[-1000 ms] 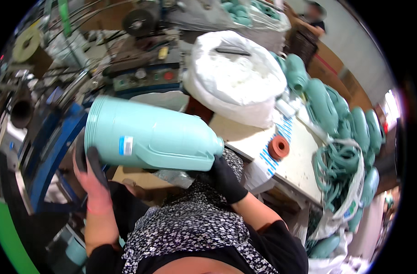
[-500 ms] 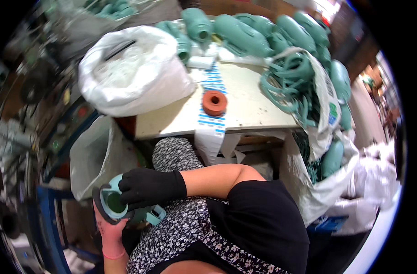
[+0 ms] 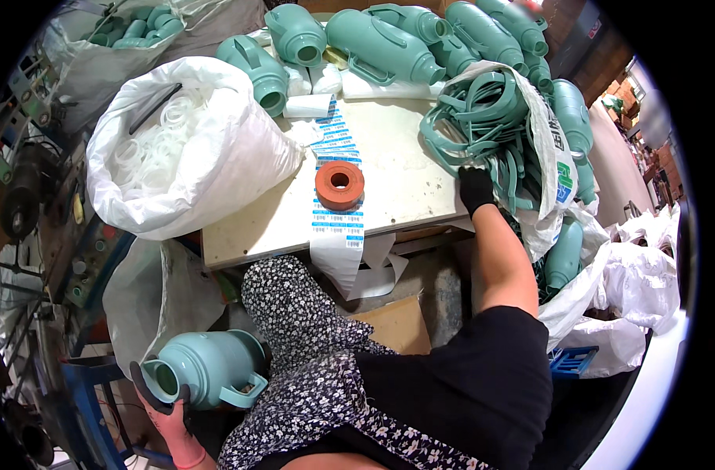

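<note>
A seated person works at a cluttered desk (image 3: 404,172), each hand busy with something different. The left hand (image 3: 166,407), low beside the lap, holds a teal plastic jug (image 3: 209,368) by its open mouth, fingers (image 3: 142,384) curled around the rim (the jug lies on its side, well below the desk edge). The right hand (image 3: 475,188), in a black glove, reaches to the desk's far right edge and rests on a tangle of teal handles (image 3: 483,129) spilling from a white sack (image 3: 553,157); whether its fingers pinch one cannot be told. An orange tape roll (image 3: 339,186) sits on a strip of labels (image 3: 335,196) mid-desk. A white bag of clear rings (image 3: 185,149) lies at left, more teal jugs (image 3: 381,39) along the back.
</note>
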### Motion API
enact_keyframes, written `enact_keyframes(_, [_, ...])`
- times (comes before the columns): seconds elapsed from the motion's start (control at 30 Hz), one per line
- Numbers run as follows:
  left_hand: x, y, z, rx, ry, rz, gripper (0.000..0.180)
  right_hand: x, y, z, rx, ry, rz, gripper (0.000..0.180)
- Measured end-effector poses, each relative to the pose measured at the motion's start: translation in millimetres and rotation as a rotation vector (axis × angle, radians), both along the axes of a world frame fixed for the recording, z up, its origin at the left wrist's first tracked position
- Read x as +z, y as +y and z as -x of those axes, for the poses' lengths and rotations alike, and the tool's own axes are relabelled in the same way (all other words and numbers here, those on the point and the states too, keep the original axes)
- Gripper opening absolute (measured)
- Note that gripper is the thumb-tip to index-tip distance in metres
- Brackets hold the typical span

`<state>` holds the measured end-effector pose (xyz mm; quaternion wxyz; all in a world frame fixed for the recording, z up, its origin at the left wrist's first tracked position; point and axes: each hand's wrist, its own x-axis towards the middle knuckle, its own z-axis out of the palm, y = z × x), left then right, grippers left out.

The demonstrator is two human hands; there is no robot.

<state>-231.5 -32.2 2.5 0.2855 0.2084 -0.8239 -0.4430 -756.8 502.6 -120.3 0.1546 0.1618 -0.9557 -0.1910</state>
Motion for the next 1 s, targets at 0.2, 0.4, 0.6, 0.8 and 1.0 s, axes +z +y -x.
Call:
enact_keyframes(0.2, [-1.0, 1.3, 7.1, -0.015, -0.034, 0.029, 0.093, 18.3, -75.9, -19.2, 0.335, -0.052, 0.505, 0.032])
enact_keyframes(0.4, [9.0, 14.0, 16.5, -0.045, 0.005, -0.008, 0.095, 9.6, -188.2, 4.6, 0.635, -0.537, 0.851, 0.024])
enact_keyframes(0.6, [5.9, 20.3, 0.7, 0.007, 0.1, -0.052, 0.093, 19.1, -185.6, 43.9, 0.608, 0.145, 0.212, 0.023])
enact_keyframes(0.8, [-2.7, 5.9, -31.5, 0.149, -0.008, 0.088, 0.102, 54.4, -167.5, 122.7, 0.469, 0.166, 0.441, 0.014])
enact_keyframes(1.0, [2.6, 12.8, -53.4, 0.209, 0.134, -0.037, 0.095, 125.4, -133.8, 96.8, 0.353, 0.539, 1.091, 0.027])
